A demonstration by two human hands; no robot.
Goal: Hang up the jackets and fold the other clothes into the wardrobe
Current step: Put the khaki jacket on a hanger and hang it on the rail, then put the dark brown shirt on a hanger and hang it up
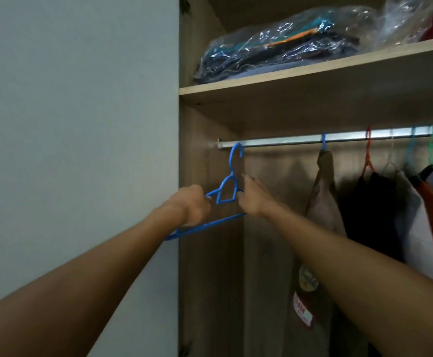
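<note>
An empty blue plastic hanger [227, 194] is held up in the open wardrobe, its hook just under the left end of the metal rail [282, 143]. My left hand [191, 204] grips the hanger's left arm and lower bar. My right hand [250, 198] holds its right shoulder, fingers reaching upward. Further right on the rail hang a beige-brown garment [323, 202] on a blue hanger, a black garment [370, 215] on a red hanger, and white and orange clothes [426, 228].
A wooden shelf [313, 70] above the rail carries folded clothes in clear plastic bags [282, 50]. The wardrobe's left side panel [205, 253] stands close to the hanger. A pale door or wall [76, 124] fills the left.
</note>
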